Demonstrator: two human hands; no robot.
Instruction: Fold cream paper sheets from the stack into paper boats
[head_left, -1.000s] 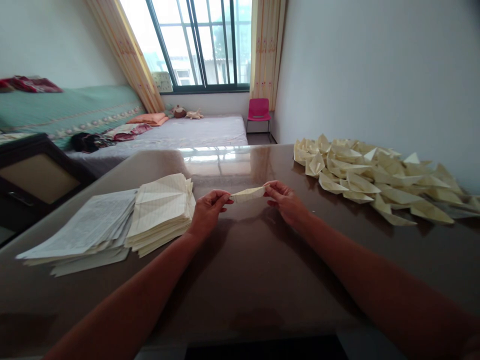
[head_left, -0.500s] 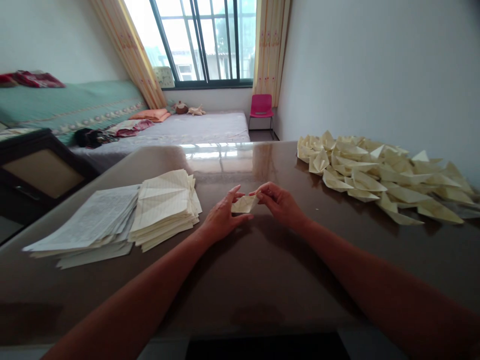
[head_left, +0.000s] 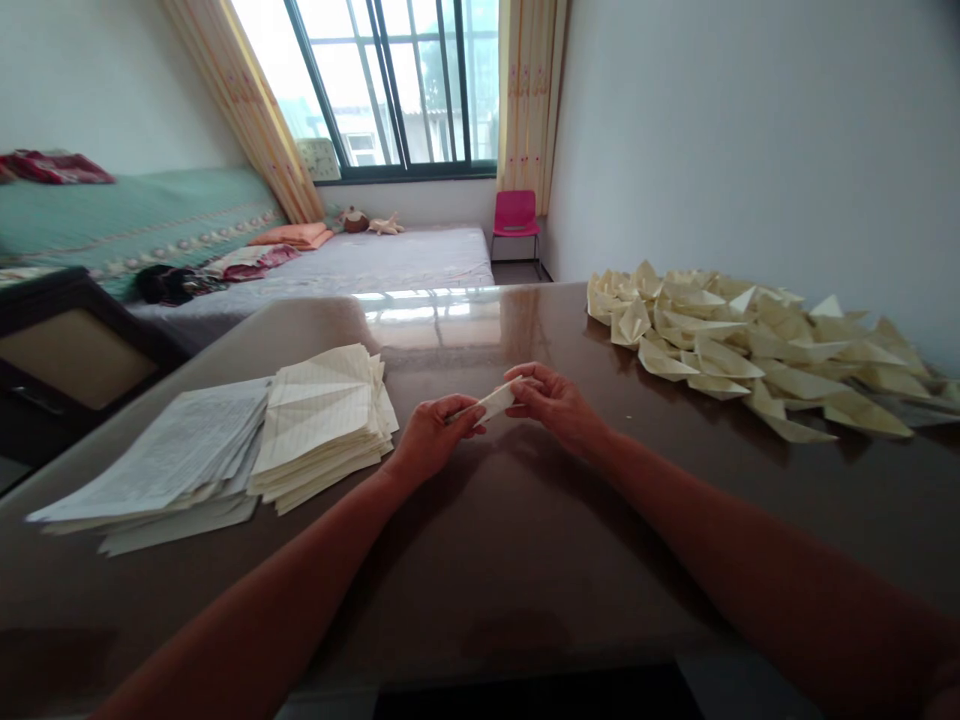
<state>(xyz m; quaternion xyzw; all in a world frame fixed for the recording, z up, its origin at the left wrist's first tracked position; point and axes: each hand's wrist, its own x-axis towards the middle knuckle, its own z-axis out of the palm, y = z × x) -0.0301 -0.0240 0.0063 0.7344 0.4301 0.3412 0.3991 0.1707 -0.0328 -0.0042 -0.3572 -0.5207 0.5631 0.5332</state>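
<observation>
A small folded piece of cream paper (head_left: 496,402) is held between my two hands, a little above the brown table. My left hand (head_left: 441,428) pinches its left end, thumb on the near side. On the right end, the fingers and thumb of my right hand (head_left: 551,402) are closed. The paper slants up towards the right, and its two ends are partly hidden by my fingers. Left of my hands lies a stack of lined cream sheets (head_left: 322,405) with creases across the top one. Many folded paper boats (head_left: 720,330) are heaped at the right.
The glossy brown table (head_left: 480,560) spreads under my arms. A pile of printed grey-white sheets (head_left: 165,450) lies beside the cream stack. Beyond the table are a bed (head_left: 420,258), a pink chair (head_left: 515,214) and a window. A dark cabinet (head_left: 75,350) stands at the left.
My left hand has gone from fingers spread beside the paper to a pinch on its left end. The paper has tilted, its right end higher. The view has shifted slightly.
</observation>
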